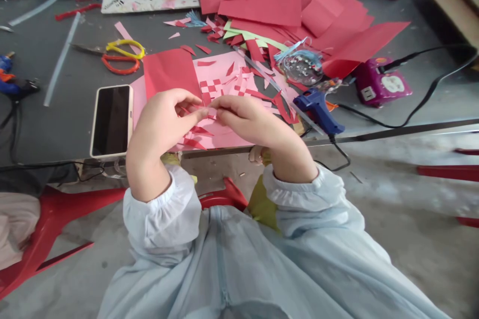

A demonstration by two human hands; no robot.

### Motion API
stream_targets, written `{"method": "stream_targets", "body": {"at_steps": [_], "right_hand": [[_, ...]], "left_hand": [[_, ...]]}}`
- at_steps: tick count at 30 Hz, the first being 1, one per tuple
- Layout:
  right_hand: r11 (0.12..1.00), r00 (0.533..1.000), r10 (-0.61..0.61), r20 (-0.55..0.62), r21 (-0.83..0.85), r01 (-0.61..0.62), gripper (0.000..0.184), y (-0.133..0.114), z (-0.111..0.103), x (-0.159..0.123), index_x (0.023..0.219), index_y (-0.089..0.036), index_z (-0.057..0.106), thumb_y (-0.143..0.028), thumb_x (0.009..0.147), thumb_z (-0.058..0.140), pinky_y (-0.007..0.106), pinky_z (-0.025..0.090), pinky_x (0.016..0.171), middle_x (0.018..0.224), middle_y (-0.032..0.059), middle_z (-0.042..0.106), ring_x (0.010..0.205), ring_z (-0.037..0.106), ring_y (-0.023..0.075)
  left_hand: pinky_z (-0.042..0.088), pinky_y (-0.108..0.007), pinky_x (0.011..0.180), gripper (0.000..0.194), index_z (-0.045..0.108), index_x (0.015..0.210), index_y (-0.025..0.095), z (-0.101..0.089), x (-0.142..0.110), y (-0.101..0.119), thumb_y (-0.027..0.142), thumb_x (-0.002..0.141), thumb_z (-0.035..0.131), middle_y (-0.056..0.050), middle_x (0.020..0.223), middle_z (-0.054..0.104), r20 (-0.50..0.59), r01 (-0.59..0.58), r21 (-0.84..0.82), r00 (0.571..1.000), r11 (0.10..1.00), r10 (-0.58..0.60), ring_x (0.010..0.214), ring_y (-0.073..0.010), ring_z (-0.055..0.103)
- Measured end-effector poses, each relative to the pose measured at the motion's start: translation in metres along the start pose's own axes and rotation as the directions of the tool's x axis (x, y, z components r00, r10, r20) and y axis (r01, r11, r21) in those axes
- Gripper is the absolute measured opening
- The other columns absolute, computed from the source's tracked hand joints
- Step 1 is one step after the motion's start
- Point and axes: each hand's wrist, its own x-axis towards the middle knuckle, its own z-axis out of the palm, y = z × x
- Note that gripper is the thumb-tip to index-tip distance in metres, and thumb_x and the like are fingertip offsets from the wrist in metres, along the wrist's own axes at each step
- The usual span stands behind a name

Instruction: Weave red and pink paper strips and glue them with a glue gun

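My left hand [168, 117] and my right hand [245, 117] meet over the table's front edge, their fingertips pinched close together on small red and pink paper strips. The fingers partly hide the strips. Just beyond them lies a red-and-pink checkered paper weave [211, 88]; whether it joins the pinched strips I cannot tell. Beneath is a pink paper sheet [232, 137] strewn with cut scraps. A folded red paper [170, 72] lies past my left hand. Left of that hand is a phone [111, 120] with a dark screen.
Scissors [121, 56] with yellow and orange handles lie at the left. A blue glue gun [318, 109] sits at the right, its cord hanging over the edge. Nearby stand a purple box [379, 82] and a bead container [302, 67]. Red paper sheets [262, 7] cover the back.
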Motion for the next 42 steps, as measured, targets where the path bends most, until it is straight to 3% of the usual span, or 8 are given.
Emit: {"method": "stream_targets", "body": {"at_steps": [5,11,23,29,34,36,39,42], "right_hand": [[1.000,1.000,-0.005,0.012,-0.003,0.005,0.018,0.000,0.002,-0.002,0.093,-0.015,0.068,-0.020,0.088,0.050,0.028,0.037,0.065,0.073,0.0008,0.065,0.066,0.052,0.0122],[0.996,0.985,0.054,-0.166,-0.056,-0.064,0.009,0.001,-0.001,-0.002,0.083,-0.016,0.065,-0.024,0.086,0.061,0.028,0.037,0.062,0.069,0.0004,0.066,0.062,0.054,0.0123],[0.989,0.965,-0.090,-0.247,-0.136,0.057,0.013,0.003,0.003,-0.003,0.082,-0.017,0.064,-0.028,0.089,0.061,0.028,0.042,0.065,0.078,0.0036,0.073,0.068,0.062,0.0151],[0.949,0.899,-0.254,-0.356,-0.272,0.160,0.011,0.009,0.006,-0.005,0.083,-0.019,0.061,-0.025,0.091,0.055,0.027,0.042,0.061,0.077,0.0026,0.070,0.064,0.059,0.0135],[0.891,0.812,-0.416,-0.411,-0.363,0.273,0.016,0.010,0.004,-0.008,0.082,-0.020,0.058,-0.026,0.095,0.050,0.027,0.041,0.061,0.074,0.0017,0.065,0.064,0.055,0.0128],[0.909,0.847,-0.359,-0.391,-0.351,0.223,0.016,0.010,-0.004,-0.008,0.086,-0.020,0.060,-0.027,0.095,0.050,0.029,0.044,0.065,0.079,0.0032,0.068,0.070,0.059,0.0146],[0.936,0.916,-0.147,-0.373,-0.351,0.008,0.011,0.015,-0.024,-0.009,0.089,-0.021,0.065,-0.024,0.092,0.054,0.034,0.048,0.075,0.090,0.0072,0.072,0.081,0.063,0.0190],[0.892,0.887,0.010,-0.461,-0.397,-0.216,0.013,0.028,-0.044,-0.008,0.088,-0.022,0.069,-0.025,0.090,0.057,0.041,0.049,0.084,0.098,0.0127,0.073,0.092,0.064,0.0265]], "left_hand": [[0.045,-0.028,0.059,0.010,0.072,0.077,0.021,0.003,0.002,0.000,0.026,0.082,0.079,0.000,0.070,0.071,0.007,-0.047,-0.029,0.999,0.998,0.048,0.063,-0.0139,0.062],[0.043,-0.026,0.055,0.007,0.072,0.077,0.021,0.004,0.004,0.000,0.020,0.081,0.078,0.002,0.069,0.070,0.021,-0.004,-0.056,1.000,0.998,0.005,0.060,-0.0127,0.061],[0.042,-0.026,0.057,0.006,0.071,0.076,0.021,0.017,0.011,-0.002,0.020,0.082,0.068,0.002,0.067,0.069,-0.037,-0.148,-0.011,0.988,0.989,0.148,0.061,-0.0128,0.060],[0.045,-0.022,0.060,0.010,0.066,0.072,0.020,0.030,0.018,-0.001,0.011,0.078,0.066,0.003,0.068,0.066,-0.155,-0.229,-0.291,0.969,0.929,0.190,0.063,-0.0100,0.059],[0.046,-0.021,0.057,0.016,0.064,0.069,0.019,0.038,0.024,0.004,0.011,0.082,0.064,0.004,0.059,0.059,-0.075,-0.127,-0.571,0.992,0.811,0.102,0.057,-0.0088,0.057],[0.046,-0.022,0.056,0.015,0.064,0.070,0.019,0.039,0.025,0.005,0.013,0.083,0.064,0.003,0.060,0.060,-0.115,-0.119,-0.530,0.991,0.840,0.068,0.056,-0.0090,0.057],[0.049,-0.023,0.060,0.009,0.069,0.077,0.020,0.038,0.026,0.002,0.022,0.085,0.066,0.001,0.069,0.067,-0.270,-0.111,-0.338,0.963,0.935,0.017,0.063,-0.0113,0.060],[0.054,-0.026,0.066,0.014,0.076,0.087,0.021,0.034,0.023,-0.001,0.033,0.086,0.069,-0.002,0.077,0.074,-0.301,-0.076,-0.223,0.954,0.972,0.005,0.071,-0.0153,0.066]]}}
